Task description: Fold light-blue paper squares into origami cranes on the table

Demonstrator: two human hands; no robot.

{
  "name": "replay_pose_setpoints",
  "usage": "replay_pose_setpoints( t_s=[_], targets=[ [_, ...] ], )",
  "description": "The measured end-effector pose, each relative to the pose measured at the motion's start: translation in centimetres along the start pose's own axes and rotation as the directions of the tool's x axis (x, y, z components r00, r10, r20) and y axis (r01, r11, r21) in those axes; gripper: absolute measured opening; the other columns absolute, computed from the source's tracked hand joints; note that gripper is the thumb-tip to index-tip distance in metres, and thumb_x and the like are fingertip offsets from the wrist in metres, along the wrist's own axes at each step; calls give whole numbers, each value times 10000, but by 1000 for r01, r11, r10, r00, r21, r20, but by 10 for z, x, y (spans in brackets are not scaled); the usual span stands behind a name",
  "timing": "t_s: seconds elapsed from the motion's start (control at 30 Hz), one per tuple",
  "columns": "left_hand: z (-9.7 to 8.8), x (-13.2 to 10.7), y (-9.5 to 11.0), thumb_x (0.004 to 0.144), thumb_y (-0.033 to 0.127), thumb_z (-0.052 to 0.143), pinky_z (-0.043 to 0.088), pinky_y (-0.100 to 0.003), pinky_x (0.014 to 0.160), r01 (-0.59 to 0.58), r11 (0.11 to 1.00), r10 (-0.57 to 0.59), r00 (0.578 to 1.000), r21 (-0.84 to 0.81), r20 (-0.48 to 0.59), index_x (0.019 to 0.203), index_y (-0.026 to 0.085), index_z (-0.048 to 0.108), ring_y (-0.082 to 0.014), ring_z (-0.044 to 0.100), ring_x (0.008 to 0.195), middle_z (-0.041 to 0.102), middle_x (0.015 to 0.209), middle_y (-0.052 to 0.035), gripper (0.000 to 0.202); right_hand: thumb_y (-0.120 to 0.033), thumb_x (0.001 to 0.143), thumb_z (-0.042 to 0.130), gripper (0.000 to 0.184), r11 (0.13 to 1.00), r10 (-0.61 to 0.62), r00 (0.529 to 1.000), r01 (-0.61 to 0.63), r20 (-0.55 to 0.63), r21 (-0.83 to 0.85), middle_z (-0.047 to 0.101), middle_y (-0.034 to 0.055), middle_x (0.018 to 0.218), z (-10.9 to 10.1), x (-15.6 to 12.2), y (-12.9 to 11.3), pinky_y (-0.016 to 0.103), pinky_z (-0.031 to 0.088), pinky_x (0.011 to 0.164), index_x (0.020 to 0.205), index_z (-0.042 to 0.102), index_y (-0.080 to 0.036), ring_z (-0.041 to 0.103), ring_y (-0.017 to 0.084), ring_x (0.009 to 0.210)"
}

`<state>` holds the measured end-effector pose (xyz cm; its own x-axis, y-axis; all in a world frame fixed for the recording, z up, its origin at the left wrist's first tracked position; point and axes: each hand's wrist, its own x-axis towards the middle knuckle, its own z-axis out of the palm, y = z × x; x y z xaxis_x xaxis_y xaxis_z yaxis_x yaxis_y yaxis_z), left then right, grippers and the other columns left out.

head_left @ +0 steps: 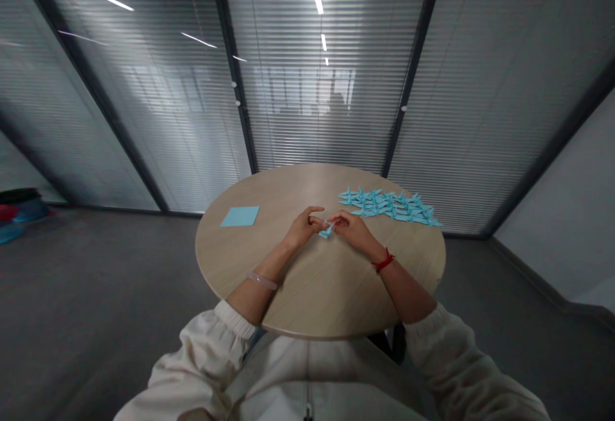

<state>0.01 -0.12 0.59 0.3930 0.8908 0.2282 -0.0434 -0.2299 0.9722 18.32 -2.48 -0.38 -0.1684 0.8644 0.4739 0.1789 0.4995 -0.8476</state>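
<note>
Folded blue paper piece (325,233), one: between the hands, over the worktop (327,299); left hand (303,226) and right hand (353,229) each pinch it; apparently part-folded. Done: folded blue pieces (384,205), many, grouped beyond the right hand. Remaining: flat blue sheet (240,216), outward of the left hand, unfolded; single or stacked, cannot tell.
</note>
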Motion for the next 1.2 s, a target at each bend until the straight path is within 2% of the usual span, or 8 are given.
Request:
replay_pose_setpoints(
  t_s=[0.13,0.37,0.7,0.93,1.2],
  targets=[
    [-1,0,-2,584,320,818,410,-222,612,-9,999,9,1000,45,4,1093,139,546,-113,618,602,687,659,5,605,-150,704,621,160,991,-80,996,76,-33,-111,695,17,799,1,-1,-1,305,436,751,803,721,-226,592,161,739],
    [-3,3,-7,582,313,821,418,-223,614,-6,997,7,1000,74,-14,1110,139,545,-116,615,603,688,664,0,621,-85,731,614,200,956,-193,981,187,-5,-226,683,18,814,1,-2,0,309,425,763,802,716,-242,582,169,766],
    [-3,5,-10,584,322,819,420,-227,615,-7,989,14,999,149,-52,1088,143,580,-119,605,589,668,638,14,586,-148,847,596,97,831,-318,945,315,73,-459,660,49,865,-1,-2,2,356,441,819,838,671,-209,585,204,869],
    [-3,4,-10,592,304,816,419,-225,616,0,979,9,999,204,-42,1066,136,598,-124,608,601,679,655,-2,548,-158,869,577,120,807,-343,934,349,105,-476,666,49,862,0,-2,2,359,441,827,833,679,-210,586,205,878],
    [-3,4,-12,564,327,834,420,-231,610,12,985,-8,1000,170,-29,1060,129,608,-129,608,583,674,632,-3,579,-185,875,580,100,770,-349,928,365,135,-524,653,49,857,2,-3,2,357,432,829,819,659,-207,577,203,881]
  ],
)
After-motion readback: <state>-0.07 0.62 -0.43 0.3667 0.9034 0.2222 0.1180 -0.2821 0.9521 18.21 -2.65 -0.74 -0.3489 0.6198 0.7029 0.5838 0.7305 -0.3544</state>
